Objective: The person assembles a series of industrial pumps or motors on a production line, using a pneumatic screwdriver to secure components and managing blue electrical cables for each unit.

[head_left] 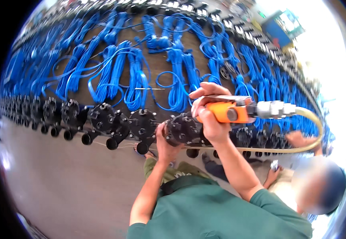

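My right hand (212,119) is wrapped round an orange air-powered driver (220,112) with a black button on its side. A metal coupling (274,108) at its right end joins it to a pale air hose (318,131). Below and left of the driver, my left hand (167,144) is closed on the edge of a black pump-like housing (181,129) with a round, bolted face. The driver's working end is hidden behind my right hand, so I cannot tell whether it touches the housing. Another similar black housing (142,124) stands just left of my left hand.
Several more black housings (73,114) line the bench's near edge. Bundled blue cables (176,79) cover the dark bench top (101,30). A thin metal rod (149,89) lies among them. At right, a co-worker in a dark cap (334,185) reaches toward the bench.
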